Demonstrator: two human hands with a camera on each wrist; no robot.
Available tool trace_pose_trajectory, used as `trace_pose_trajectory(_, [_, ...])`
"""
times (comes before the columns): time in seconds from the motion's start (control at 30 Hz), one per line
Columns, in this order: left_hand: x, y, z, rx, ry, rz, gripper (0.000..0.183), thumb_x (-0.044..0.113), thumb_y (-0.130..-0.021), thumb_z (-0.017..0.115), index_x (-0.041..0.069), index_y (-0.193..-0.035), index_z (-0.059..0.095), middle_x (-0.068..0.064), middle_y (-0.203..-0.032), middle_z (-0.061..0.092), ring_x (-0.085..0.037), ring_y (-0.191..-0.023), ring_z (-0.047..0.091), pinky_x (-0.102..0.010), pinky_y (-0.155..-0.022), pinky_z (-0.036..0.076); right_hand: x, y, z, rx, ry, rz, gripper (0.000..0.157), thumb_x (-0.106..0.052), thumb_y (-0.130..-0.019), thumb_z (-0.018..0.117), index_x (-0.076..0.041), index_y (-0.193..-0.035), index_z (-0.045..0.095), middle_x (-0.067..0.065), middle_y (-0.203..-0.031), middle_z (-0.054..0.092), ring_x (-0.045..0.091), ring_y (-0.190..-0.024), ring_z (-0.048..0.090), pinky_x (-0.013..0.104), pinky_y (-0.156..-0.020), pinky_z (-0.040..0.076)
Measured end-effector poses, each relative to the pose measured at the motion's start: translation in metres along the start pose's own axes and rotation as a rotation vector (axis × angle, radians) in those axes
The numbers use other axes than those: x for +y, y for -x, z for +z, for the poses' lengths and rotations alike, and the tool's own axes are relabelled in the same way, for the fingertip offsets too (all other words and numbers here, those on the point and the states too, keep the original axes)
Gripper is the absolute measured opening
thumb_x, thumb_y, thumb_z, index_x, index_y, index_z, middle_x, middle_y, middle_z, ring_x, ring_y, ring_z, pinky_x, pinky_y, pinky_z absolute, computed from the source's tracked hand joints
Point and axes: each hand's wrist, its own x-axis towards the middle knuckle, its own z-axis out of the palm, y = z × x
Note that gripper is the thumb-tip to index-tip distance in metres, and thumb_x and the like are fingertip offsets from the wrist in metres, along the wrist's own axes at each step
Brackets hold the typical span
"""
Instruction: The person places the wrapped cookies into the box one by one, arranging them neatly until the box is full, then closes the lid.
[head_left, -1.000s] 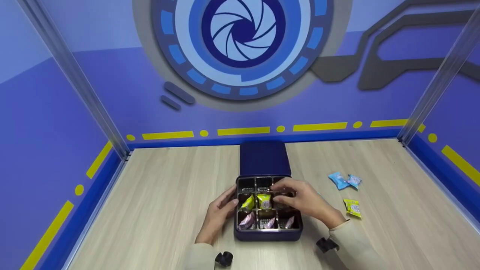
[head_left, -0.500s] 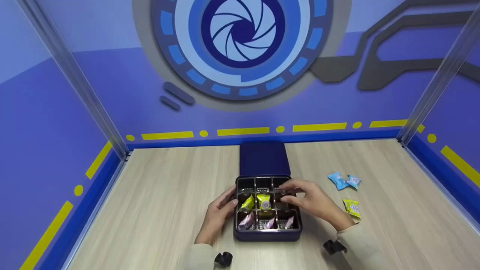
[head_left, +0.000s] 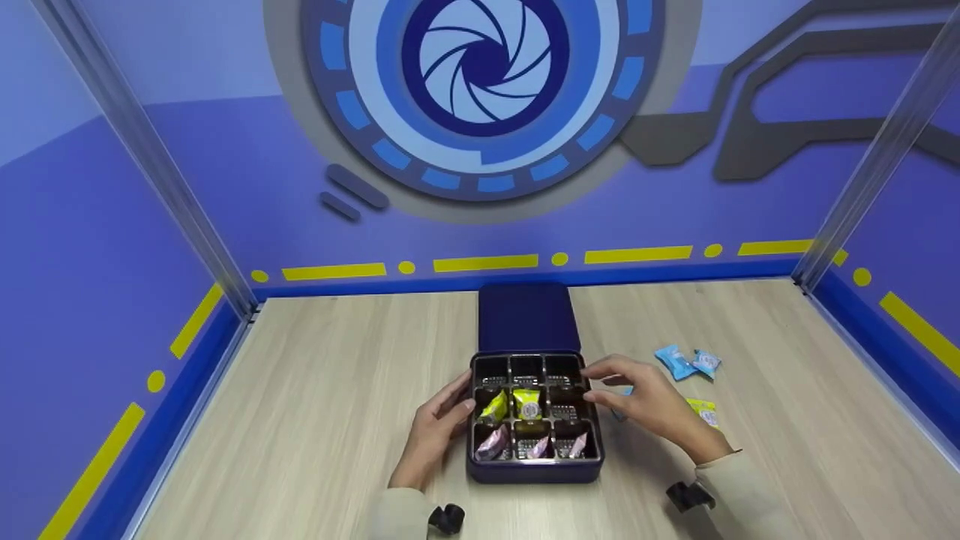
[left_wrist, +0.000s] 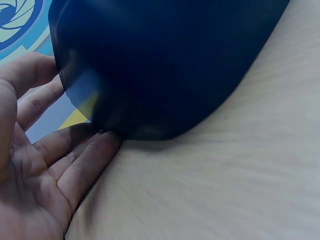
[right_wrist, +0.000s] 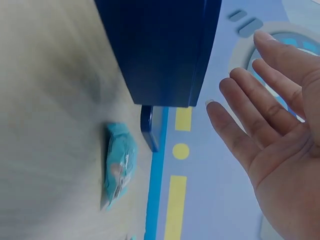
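A dark blue box [head_left: 534, 471] holds a black divided tray [head_left: 532, 424]. Pink wrapped candies [head_left: 492, 444] lie in its front row. Yellow wrapped candies [head_left: 528, 405] fill the left and centre cells of the middle row. My left hand [head_left: 433, 429] touches the box's left side with extended fingers, also seen in the left wrist view. My right hand [head_left: 651, 405] is at the box's right edge, fingers extended and holding nothing in the right wrist view. Beneath it on the table lies a blue wrapped candy [right_wrist: 120, 162], mostly hidden in the head view.
The box's lid [head_left: 529, 319] lies folded back behind it. Two blue candies [head_left: 676, 361] lie on the table to the right, with a yellow candy [head_left: 703, 409] partly behind my right hand. Printed panels [head_left: 480, 236] wall off the table at the back and sides.
My right hand has drawn back rightward from over the tray to the box's right edge, uncovering the right-hand cells. The left hand and the box stay in place.
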Motion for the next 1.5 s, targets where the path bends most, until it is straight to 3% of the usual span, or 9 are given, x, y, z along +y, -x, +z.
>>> trace_pose_trajectory(0.17, [0.000, 0.000, 0.001, -0.004, 0.007, 0.008, 0.055, 0.018, -0.106, 0.067, 0.007, -0.158, 0.051, -0.016, -0.163, 0.046, -0.031, -0.143, 0.051, -0.035, -0.108, 0.053, 0.004, 0.005, -0.005, 0.014, 0.031, -0.002, 0.029, -0.011, -0.091, 0.086, -0.004, -0.117, 0.077, 0.001, -0.116, 0.076, 0.025, -0.108, 0.072, 0.051, -0.090, 0.063])
trace_pose_trajectory(0.63, [-0.001, -0.001, 0.000, 0.009, 0.034, 0.009, 0.055, 0.017, -0.105, 0.069, 0.006, -0.157, 0.052, -0.016, -0.163, 0.045, -0.031, -0.145, 0.048, -0.033, -0.107, 0.053, 0.014, 0.023, -0.019, 0.049, 0.063, 0.091, 0.026, -0.012, -0.091, 0.086, -0.013, -0.116, 0.078, -0.001, -0.116, 0.075, 0.020, -0.109, 0.071, 0.045, -0.093, 0.062])
trace_pose_trajectory(0.97, [-0.001, 0.000, 0.000, 0.008, 0.025, 0.014, 0.055, 0.017, -0.105, 0.068, 0.005, -0.157, 0.052, -0.019, -0.162, 0.046, -0.031, -0.139, 0.054, -0.036, -0.108, 0.053, 0.021, 0.037, -0.030, 0.043, 0.061, 0.135, 0.025, -0.013, -0.093, 0.084, -0.010, -0.117, 0.076, 0.008, -0.115, 0.076, 0.031, -0.108, 0.071, 0.054, -0.096, 0.059])
trace_pose_trajectory(1.2, [-0.001, 0.000, 0.000, 0.007, 0.024, 0.012, 0.055, 0.017, -0.105, 0.070, 0.007, -0.156, 0.053, -0.018, -0.162, 0.046, -0.031, -0.139, 0.055, -0.037, -0.108, 0.053, 0.024, 0.043, -0.035, 0.072, 0.087, 0.166, 0.026, -0.010, -0.091, 0.085, -0.013, -0.116, 0.077, 0.007, -0.114, 0.076, 0.029, -0.107, 0.072, 0.054, -0.095, 0.060])
trace_pose_trajectory(1.5, [-0.001, 0.000, -0.001, -0.004, 0.004, 0.030, 0.055, 0.017, -0.105, 0.069, 0.007, -0.157, 0.053, -0.016, -0.163, 0.046, -0.031, -0.145, 0.049, -0.031, -0.109, 0.051, 0.029, 0.052, -0.039, 0.085, 0.122, 0.197, 0.027, -0.005, -0.091, 0.084, -0.006, -0.117, 0.077, 0.006, -0.114, 0.076, 0.027, -0.108, 0.071, 0.054, -0.092, 0.061])
